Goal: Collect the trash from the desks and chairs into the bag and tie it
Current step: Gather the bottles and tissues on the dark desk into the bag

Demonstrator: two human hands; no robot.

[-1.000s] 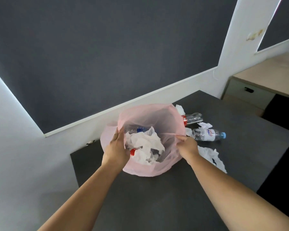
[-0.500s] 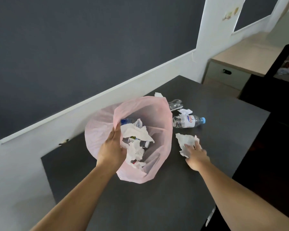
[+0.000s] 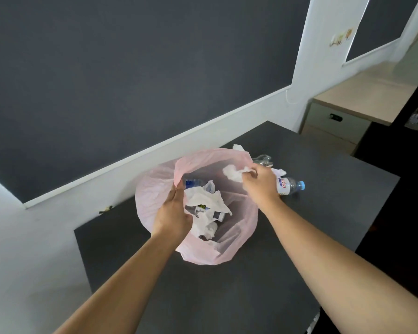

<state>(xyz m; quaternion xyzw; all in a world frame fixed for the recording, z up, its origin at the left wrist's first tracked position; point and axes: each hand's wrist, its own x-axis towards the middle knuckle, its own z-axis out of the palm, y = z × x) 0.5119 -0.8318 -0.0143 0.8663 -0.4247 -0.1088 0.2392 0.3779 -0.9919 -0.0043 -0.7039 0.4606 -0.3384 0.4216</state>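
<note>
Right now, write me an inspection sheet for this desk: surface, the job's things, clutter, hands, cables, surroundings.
Surface: dark grey desk against the wall.
Job's things: pink bag sits open on it, with tissues and bottles inside; a bottle with a blue cap lies to its right; a clear bottle and a tissue scrap lie behind it.
Clutter: small dark thing at the desk's rear edge, too small to tell.
Hands: left hand grips the bag's rim; right hand pinches a crumpled tissue over the opening.
Cables: thin white loop on the wall, perhaps a cord.
Surroundings: dark wall panel, beige drawer unit.
</note>
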